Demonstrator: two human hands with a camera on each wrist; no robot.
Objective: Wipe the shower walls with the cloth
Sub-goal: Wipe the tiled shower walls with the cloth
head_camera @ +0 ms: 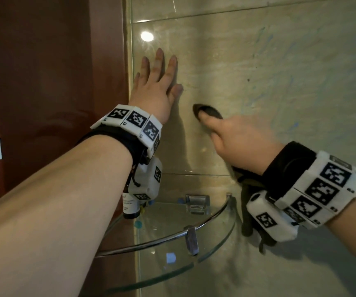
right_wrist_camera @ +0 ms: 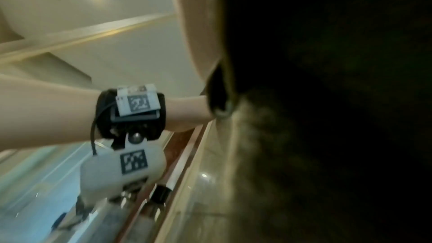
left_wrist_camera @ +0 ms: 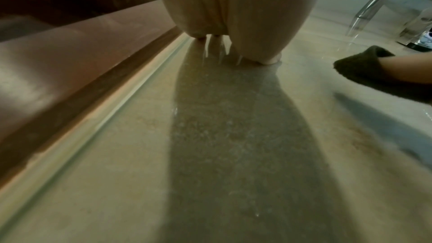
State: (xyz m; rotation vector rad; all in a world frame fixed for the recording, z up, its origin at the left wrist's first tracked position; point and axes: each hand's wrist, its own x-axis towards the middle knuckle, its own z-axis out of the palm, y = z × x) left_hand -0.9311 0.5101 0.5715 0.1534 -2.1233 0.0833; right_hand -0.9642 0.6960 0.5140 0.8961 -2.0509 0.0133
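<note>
Dark cloth (head_camera: 207, 112) is being pressed to the beige shower wall (head_camera: 280, 71) under the right hand (head_camera: 237, 138), grip hidden, the spread left hand (head_camera: 153, 88) bracing flat at ten o'clock, with blue streaks at two o'clock seemingly remaining to be wiped.

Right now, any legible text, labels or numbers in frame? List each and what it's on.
None can be read.
Dark bottle on the glass shelf: white label with printed lines, too small and blurred to read.
Wrist bands on both arms: black-and-white square marker codes, with small characters beside them too blurred to read.
Tiled wall: no writing.
</note>
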